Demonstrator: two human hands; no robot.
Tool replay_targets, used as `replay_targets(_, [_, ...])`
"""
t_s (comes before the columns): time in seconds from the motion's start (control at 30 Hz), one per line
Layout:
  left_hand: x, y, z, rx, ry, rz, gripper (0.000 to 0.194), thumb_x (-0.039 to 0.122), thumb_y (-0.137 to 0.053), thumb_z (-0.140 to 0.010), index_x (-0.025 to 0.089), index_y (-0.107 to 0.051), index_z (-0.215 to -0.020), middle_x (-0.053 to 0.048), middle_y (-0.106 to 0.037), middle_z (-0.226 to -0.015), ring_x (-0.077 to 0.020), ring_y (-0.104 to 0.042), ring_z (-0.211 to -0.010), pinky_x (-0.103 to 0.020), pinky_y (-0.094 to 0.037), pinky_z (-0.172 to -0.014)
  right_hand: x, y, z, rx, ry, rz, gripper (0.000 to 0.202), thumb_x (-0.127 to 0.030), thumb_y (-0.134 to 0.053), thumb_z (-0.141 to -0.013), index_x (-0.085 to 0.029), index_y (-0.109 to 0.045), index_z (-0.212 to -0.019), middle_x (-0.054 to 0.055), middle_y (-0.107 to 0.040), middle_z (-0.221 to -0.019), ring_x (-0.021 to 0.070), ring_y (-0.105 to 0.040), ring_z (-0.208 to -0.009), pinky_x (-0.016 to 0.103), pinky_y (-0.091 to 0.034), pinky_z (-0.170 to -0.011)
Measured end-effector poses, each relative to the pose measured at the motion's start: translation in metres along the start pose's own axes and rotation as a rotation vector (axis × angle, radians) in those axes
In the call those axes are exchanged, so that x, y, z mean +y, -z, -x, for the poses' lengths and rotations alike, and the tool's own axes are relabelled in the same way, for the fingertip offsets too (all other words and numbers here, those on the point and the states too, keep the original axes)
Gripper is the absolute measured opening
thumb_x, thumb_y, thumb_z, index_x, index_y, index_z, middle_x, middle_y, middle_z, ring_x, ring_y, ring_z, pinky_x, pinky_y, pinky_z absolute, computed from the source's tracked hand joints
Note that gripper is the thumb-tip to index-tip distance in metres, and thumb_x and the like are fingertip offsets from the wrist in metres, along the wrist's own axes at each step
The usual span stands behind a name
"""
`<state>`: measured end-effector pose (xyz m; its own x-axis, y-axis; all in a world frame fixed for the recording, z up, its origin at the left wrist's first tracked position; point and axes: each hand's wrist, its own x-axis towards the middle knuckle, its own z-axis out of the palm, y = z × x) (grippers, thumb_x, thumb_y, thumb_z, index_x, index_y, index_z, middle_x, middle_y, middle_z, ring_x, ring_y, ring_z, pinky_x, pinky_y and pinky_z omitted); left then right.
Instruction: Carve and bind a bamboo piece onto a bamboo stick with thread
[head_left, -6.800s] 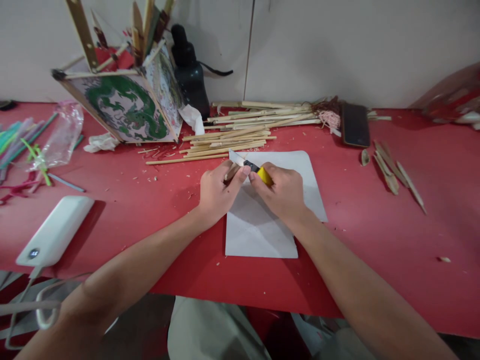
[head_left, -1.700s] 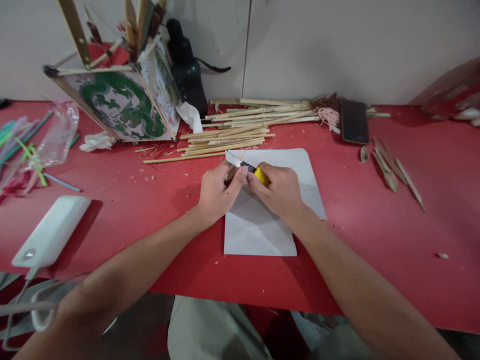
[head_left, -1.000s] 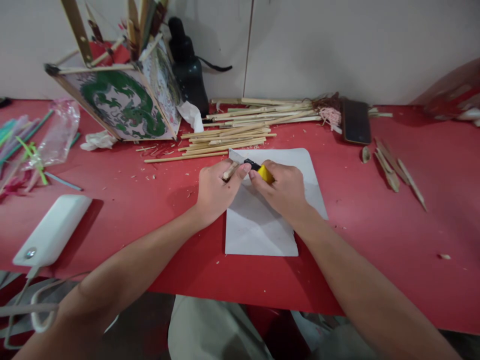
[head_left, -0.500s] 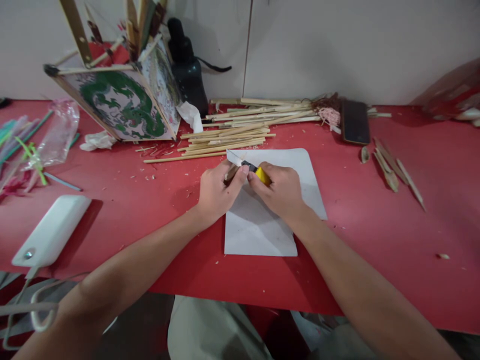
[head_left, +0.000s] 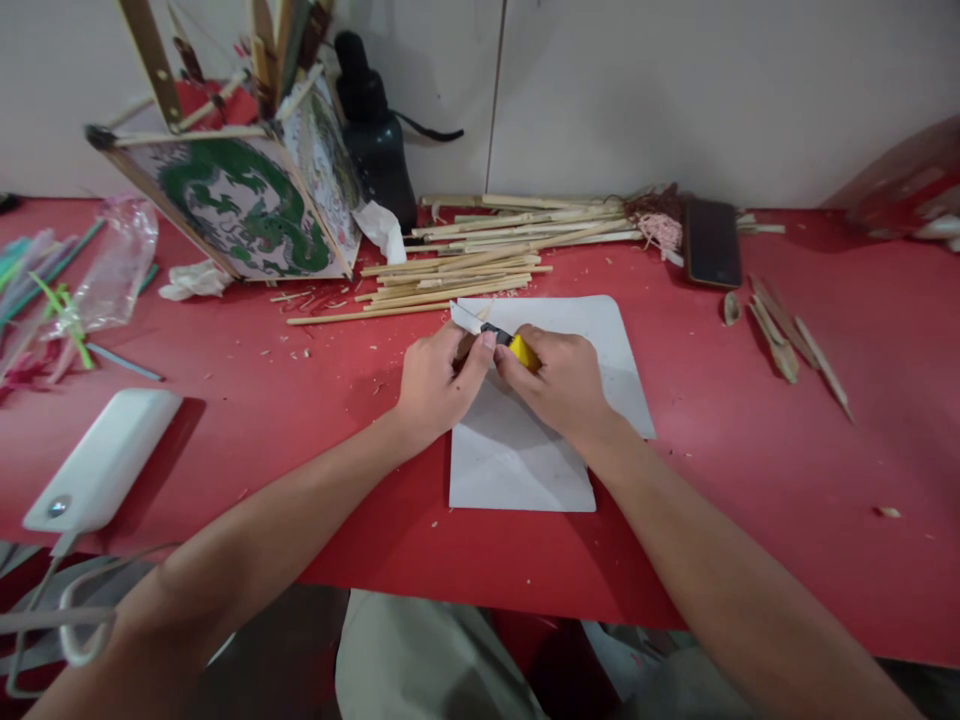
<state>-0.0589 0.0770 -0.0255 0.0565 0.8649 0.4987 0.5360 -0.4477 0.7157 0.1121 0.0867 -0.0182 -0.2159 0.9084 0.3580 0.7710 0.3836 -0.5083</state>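
Note:
My right hand (head_left: 561, 378) is closed around a yellow and black utility knife (head_left: 524, 353), its blade out and pointing to the upper left. My left hand (head_left: 436, 385) pinches a short wooden stick (head_left: 485, 312), mostly hidden by the fingers and the blade; only its pale pointed tip shows plainly. The blade lies across the stick, and the left thumb rests at the knife's black front end. Both hands are close together above a white sheet (head_left: 517, 475) on the red table (head_left: 375, 545).
Behind the sheet lie bundled bamboo sticks (head_left: 457, 275) and a phone (head_left: 711, 243). A dragon-patterned holder (head_left: 240, 210) with tools and a black bottle (head_left: 375, 150) stand at the back left. A white power bank (head_left: 105, 460) lies left, carved wooden pieces (head_left: 776, 340) right. Shavings are scattered around.
The stick in my left hand has turned, so its pale tip now shows beyond the blade. The knife and both hands have barely shifted.

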Motion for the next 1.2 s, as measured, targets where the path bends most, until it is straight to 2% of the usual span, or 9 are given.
replay_targets(0.33, [-0.0027,0.0021,-0.0026,0.040,-0.049,0.047,0.048,0.048,-0.062,-0.098,0.020,-0.040,-0.066,0.007,-0.036,-0.053,-0.0058,-0.034,-0.046,-0.025,-0.025,-0.047,0.0041,-0.0017,0.0007,0.050,0.015,0.019,0.040,-0.054,-0.051,-0.094,-0.022,-0.050,-0.070,-0.002,-0.044,-0.056,0.0138,-0.035,-0.054,0.031,-0.023,-0.058])
replay_targets(0.53, [-0.0010,0.0033,-0.0042,0.066,-0.021,0.059,0.055,0.049,-0.068,-0.094,0.020,-0.036,-0.061,0.007,-0.032,-0.052,-0.0058,-0.029,-0.047,-0.026,-0.024,-0.048,0.0054,-0.0011,0.0004,0.069,0.017,0.036,0.041,-0.056,-0.052,-0.093,-0.022,-0.052,-0.070,-0.001,-0.045,-0.056,0.0138,-0.036,-0.054,0.032,-0.022,-0.058])
replay_targets(0.9, [0.0021,0.0043,-0.0052,0.060,0.046,-0.001,0.059,0.054,-0.063,-0.095,0.020,-0.032,-0.059,0.006,-0.030,-0.050,-0.0064,-0.027,-0.047,-0.028,-0.021,-0.049,0.0049,-0.0002,-0.0002,0.094,0.017,0.098,0.040,-0.055,-0.052,-0.093,-0.021,-0.057,-0.072,0.001,-0.053,-0.059,0.0153,-0.040,-0.056,0.032,-0.023,-0.059])
replay_targets(1.2, [-0.0021,0.0014,-0.0042,0.057,0.052,0.008,0.057,0.057,-0.062,-0.095,0.021,-0.032,-0.062,0.006,-0.031,-0.054,-0.0072,-0.029,-0.049,-0.028,-0.024,-0.051,-0.0001,0.0010,0.0000,0.061,-0.016,0.069,0.040,-0.054,-0.050,-0.093,-0.022,-0.051,-0.070,0.001,-0.049,-0.057,0.0145,-0.037,-0.054,0.032,-0.023,-0.058])
